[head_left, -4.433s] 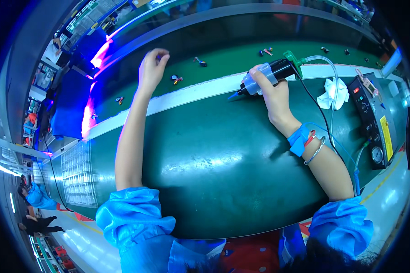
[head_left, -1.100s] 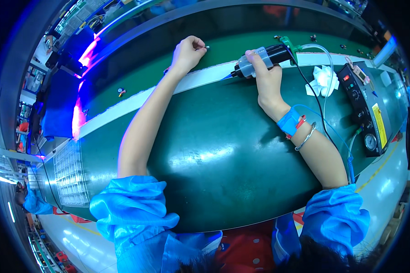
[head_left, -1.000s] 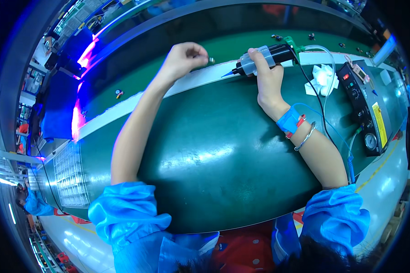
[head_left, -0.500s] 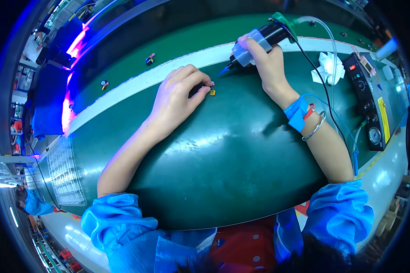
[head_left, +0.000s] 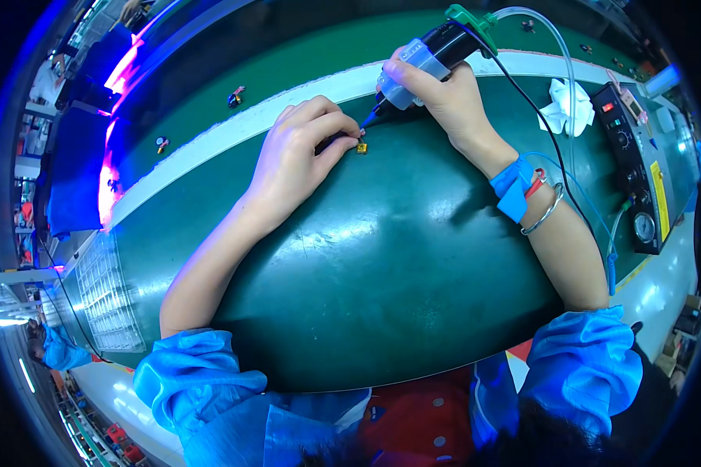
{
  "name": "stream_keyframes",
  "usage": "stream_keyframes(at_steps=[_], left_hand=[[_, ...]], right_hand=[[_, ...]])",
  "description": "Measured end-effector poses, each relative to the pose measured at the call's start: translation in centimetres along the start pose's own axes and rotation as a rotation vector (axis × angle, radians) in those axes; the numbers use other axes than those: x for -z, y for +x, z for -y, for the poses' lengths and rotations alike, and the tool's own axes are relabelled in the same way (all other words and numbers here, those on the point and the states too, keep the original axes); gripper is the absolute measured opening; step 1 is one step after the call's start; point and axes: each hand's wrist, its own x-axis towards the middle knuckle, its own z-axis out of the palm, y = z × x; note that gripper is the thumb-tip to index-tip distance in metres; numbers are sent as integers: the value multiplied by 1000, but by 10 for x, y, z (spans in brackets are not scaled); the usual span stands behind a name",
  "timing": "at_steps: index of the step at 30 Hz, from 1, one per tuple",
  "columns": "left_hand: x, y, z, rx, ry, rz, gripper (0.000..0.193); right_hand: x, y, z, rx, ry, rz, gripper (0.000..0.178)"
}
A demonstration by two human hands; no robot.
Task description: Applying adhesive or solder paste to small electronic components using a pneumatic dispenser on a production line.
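Component [head_left: 362, 148], small and with a square yellow end, sits just beyond our left fingertips, over the near side of the worktop [head_left: 382, 272]; whether it touches that surface, we cannot tell. Our left hand [head_left: 292, 152] has its grip nearly closed, thumb and forefinger pinching the component, with the other fingers curled behind. Right above it the blue nozzle [head_left: 371, 117] points down at the pinched part, so close that we cannot say if they touch. That nozzle belongs to the dispenser [head_left: 424, 61], which our right hand [head_left: 450, 95] holds tilted, the grip wrapped round its clear barrel and the thumb laid along it. From its green cap [head_left: 473, 25] a clear tube [head_left: 559, 48] arcs away to our right, past a crumpled white tissue [head_left: 566, 107] and near a black control box [head_left: 635, 167] with a round gauge. Past the white strip [head_left: 202, 152] on the far side, more small parts lie spaced out on a green surface [head_left: 311, 70]. Well off to our left, we see a clear gridded tray [head_left: 105, 300].
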Motion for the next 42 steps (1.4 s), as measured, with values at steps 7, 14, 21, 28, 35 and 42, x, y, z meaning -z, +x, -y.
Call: stream_keyframes(at_steps=[7,14,21,28,35,42], left_hand=[[0,0,-2,13,12,18,8],[1,1,0,5,-7,19,8],[4,4,4,9,-61,0,11],[25,45,65,202,-8,-193,27],[41,65,112,277,-281,-248,32],[-1,142,78,113,-109,-137,24]], right_hand=[[2,0,-5,-12,31,-21,29],[1,-1,1,-37,17,-19,32],[-1,2,5,38,68,-104,33],[4,8,7,82,289,-446,26],[19,20,2,195,274,-606,27],[55,38,-2,177,428,-924,32]])
